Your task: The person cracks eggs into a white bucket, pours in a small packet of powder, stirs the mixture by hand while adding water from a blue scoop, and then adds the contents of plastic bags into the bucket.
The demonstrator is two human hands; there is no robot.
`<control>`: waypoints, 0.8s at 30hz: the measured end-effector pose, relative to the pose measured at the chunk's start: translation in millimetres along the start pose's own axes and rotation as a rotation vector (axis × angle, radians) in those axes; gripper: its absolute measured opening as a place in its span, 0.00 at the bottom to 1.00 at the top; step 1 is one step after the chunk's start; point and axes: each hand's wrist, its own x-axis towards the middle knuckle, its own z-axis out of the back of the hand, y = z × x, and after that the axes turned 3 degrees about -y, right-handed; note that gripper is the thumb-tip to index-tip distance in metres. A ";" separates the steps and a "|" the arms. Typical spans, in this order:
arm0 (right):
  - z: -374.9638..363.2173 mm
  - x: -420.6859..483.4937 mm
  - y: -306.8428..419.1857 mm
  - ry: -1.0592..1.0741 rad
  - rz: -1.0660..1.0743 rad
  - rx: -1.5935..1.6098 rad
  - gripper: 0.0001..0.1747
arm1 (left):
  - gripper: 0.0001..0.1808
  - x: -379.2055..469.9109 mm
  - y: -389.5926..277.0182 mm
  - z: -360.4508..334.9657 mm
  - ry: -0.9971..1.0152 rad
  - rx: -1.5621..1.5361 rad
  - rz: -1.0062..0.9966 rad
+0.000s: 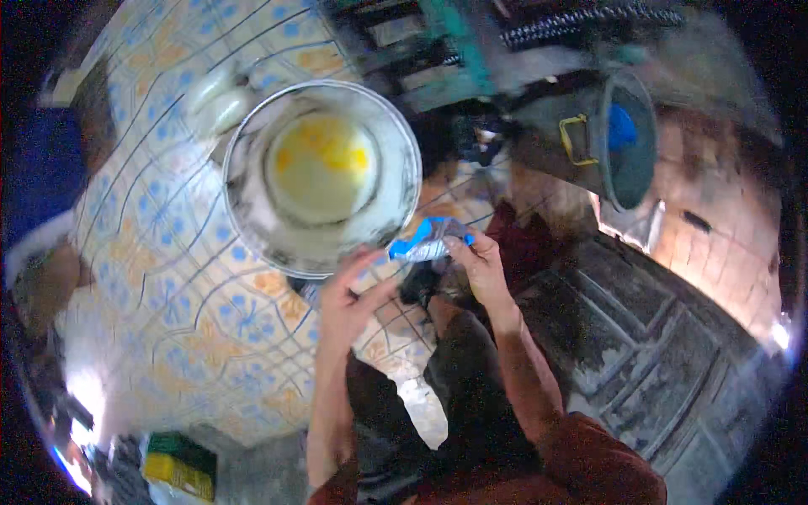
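Note:
A large round metal basin (252,233) lies before me, with yellow, egg-like matter in pale liquid at its bottom. My right hand (476,255) pinches a crumpled blue and silver packet (429,241) just off the basin's lower right rim. At the packet's left end is my left hand (356,287), blurred, its fingers spread and close to the basin's rim; whether it touches the packet I cannot tell. What the packet contains is hidden.
Pale rounded things, perhaps filled bags (218,104), lie left of the basin on patterned tiles. A grey bucket (631,183) with a yellow handle lies at the right. A green and yellow box (180,464) is lower left. Part of a person in blue (41,164) shows far left.

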 end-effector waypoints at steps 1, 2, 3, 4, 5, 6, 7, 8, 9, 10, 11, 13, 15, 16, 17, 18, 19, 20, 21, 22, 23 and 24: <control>5.4 7.7 4.3 -0.120 0.061 -0.001 0.13 | 0.20 3.3 -6.3 10.9 -0.070 -0.115 0.203; 10.1 18.2 5.4 -0.235 0.120 0.000 0.13 | 0.18 7.1 5.7 19.9 -0.242 0.189 0.078; 12.4 36.9 1.2 -0.298 0.125 0.115 0.14 | 0.18 11.8 19.9 33.5 -0.421 0.287 0.034; 33.3 65.0 -22.4 -0.336 0.150 0.122 0.14 | 0.20 25.1 25.1 42.5 -0.498 0.447 -0.125; 61.0 101.5 -63.7 -0.362 0.212 -0.044 0.13 | 0.22 38.9 26.5 49.6 -0.580 0.603 -0.286; 59.9 133.6 -92.6 -0.369 0.188 -0.040 0.13 | 0.25 49.6 32.0 58.0 -0.646 0.516 -0.219; 61.4 162.2 -116.6 -0.383 0.170 -0.039 0.13 | 0.29 61.8 39.2 64.6 -0.706 0.418 -0.158; 44.3 193.0 -124.1 -0.385 0.090 0.131 0.13 | 0.29 70.8 48.8 79.8 -0.711 0.421 -0.196; 59.7 228.4 -153.3 -0.398 0.253 -0.108 0.13 | 0.33 80.6 67.8 84.4 -0.703 0.382 -0.161; 69.3 262.8 -177.9 -0.405 0.398 -0.349 0.13 | 0.36 89.8 81.6 89.2 -0.697 0.357 -0.119; 51.2 288.1 -183.3 -0.404 0.416 -0.325 0.13 | 0.36 92.6 92.4 99.8 -0.706 0.369 -0.145; 20.7 325.4 -190.5 -0.189 0.509 -0.376 0.15 | 0.38 94.9 103.8 117.3 -0.702 0.256 -0.118; 24.8 360.4 -217.0 -0.143 0.524 -0.319 0.16 | 0.37 97.3 107.3 107.2 -0.737 0.322 -0.040; 20.5 375.8 -229.3 -0.072 0.534 -0.261 0.17 | 0.37 96.8 110.1 108.0 -0.791 0.399 0.052; 23.8 392.1 -236.8 -0.068 0.411 -0.487 0.18 | 0.37 98.2 116.0 113.1 -0.700 0.382 -0.041; 27.2 401.9 -246.1 -0.081 0.417 -0.477 0.18 | 0.37 97.3 127.7 127.3 -0.692 0.386 -0.056; 25.1 405.4 -249.5 -0.081 0.393 -0.509 0.18 | 0.38 95.6 127.5 137.6 -0.628 0.123 -0.082; 26.0 410.1 -250.0 -0.125 0.403 -0.547 0.18 | 0.38 92.3 131.3 140.8 -0.482 -0.041 -0.139; 28.1 412.9 -250.0 -0.205 0.419 -0.597 0.19 | 0.38 91.0 135.2 143.4 -0.323 -0.219 -0.175; 21.1 410.4 -244.2 -0.286 0.439 -0.651 0.20 | 0.39 86.9 130.5 143.0 -0.177 -0.377 -0.180; 11.3 403.7 -234.6 -0.384 0.461 -0.698 0.20 | 0.39 91.7 129.7 134.5 -0.432 0.030 -0.125; 9.4 393.1 -225.0 -0.451 0.491 -0.685 0.21 | 0.40 93.3 126.5 125.3 -0.559 0.241 -0.100</control>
